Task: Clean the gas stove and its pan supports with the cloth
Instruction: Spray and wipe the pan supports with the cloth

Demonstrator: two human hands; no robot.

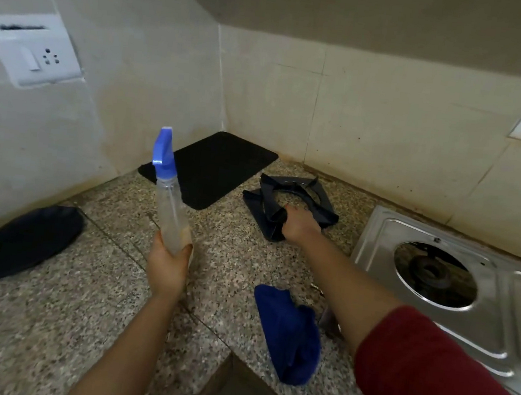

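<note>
Head view | left hand [166, 268] curled round base of spray bottle [169, 200], upright above countertop [78, 323] | right hand [299, 225] grips pan supports [295, 189], seemingly two stacked, near back edge | cloth [289, 335] crumpled near front edge, just left of gas stove [387, 230] at right edge | black mat [211, 166] in back corner

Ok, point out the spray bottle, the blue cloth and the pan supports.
spray bottle [170, 215]: head view, on its clear body.
blue cloth [289, 335]: head view, middle of the crumpled fabric.
pan supports [265, 201]: head view, left bar of the stacked frames.
</note>
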